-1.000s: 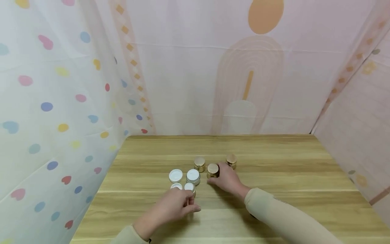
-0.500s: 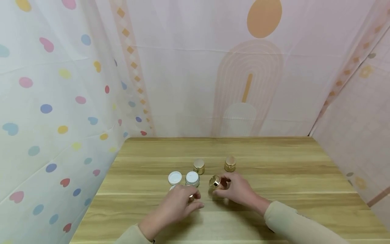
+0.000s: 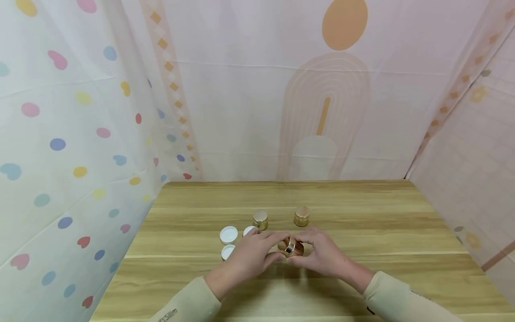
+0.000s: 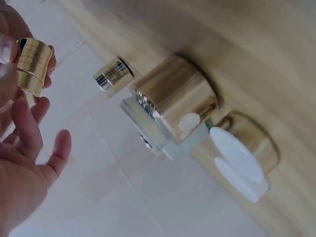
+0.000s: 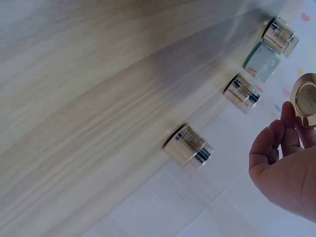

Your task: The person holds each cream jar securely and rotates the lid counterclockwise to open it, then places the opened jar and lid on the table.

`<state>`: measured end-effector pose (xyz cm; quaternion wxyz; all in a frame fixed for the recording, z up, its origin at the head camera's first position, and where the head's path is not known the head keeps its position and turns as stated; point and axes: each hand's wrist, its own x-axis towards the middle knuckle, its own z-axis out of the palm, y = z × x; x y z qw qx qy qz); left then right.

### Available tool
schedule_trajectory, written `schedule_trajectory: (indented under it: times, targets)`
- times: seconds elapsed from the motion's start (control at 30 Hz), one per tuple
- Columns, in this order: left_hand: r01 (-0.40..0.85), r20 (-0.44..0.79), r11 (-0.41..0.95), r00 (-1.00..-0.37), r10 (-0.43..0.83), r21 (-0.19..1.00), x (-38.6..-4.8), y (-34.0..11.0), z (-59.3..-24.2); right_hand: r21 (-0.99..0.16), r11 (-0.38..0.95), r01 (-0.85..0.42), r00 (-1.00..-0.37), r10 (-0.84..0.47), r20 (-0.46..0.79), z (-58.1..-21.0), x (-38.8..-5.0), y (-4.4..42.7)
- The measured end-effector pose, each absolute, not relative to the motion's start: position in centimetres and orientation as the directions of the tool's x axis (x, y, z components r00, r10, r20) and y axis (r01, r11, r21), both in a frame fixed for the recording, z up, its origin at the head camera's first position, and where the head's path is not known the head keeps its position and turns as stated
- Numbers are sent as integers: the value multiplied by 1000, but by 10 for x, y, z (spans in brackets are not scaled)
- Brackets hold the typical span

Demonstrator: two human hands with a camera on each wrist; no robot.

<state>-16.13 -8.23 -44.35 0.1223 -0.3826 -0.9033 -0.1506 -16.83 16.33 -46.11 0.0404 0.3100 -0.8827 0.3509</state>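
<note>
A small gold jar (image 3: 297, 247) lies tilted between both hands, its round end turned left. My right hand (image 3: 323, 254) grips it from the right, thumb below and fingers above. My left hand (image 3: 251, 255) has its thumb and index finger around the jar's left end; the other fingers spread loosely in the left wrist view, where the gold jar (image 4: 33, 64) also shows. In the right wrist view only part of the held jar (image 5: 307, 98) appears, by my curled right fingers (image 5: 264, 148). Left of the hands lie two white upturned lids, a larger lid (image 3: 229, 235) and a smaller lid (image 3: 227, 252).
Two closed gold jars stand farther back, the left jar (image 3: 260, 219) and the right jar (image 3: 301, 216). A white-topped jar (image 3: 248, 230) is mostly hidden behind my left hand. The wooden table (image 3: 362, 210) meets patterned cloth walls (image 3: 241, 112) at its back and sides.
My right hand has lifted a gold jar from the back group, drawn it toward me and tipped it. My left hand has moved right, away from the white-topped jars, to meet it.
</note>
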Motion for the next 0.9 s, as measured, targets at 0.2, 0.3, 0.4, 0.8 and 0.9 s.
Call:
schedule_trajectory:
  times: [0.2, 0.3, 0.4, 0.8, 0.9]
  targets:
    - [740, 192, 664, -671, 716, 106, -166, -73, -441, -594, 567, -571, -804, -534, 262, -462, -168, 161]
    - [727, 115, 681, -686, 718, 89, -168, -69, -444, -567, 581, -584, -800, -529, 283, -463, -167, 158]
    - [719, 99, 689, -695, 712, 96, -168, -70, -446, -534, 590, -605, -791, -522, 319, -463, -167, 156]
    - [741, 299, 644, -669, 680, 193, -169, -77, -441, -602, 640, -477, -875, -414, 252, -463, -168, 161]
    - [721, 271, 665, -691, 670, 197, -170, -76, -442, -587, 658, -471, -878, -412, 243, -463, -169, 161]
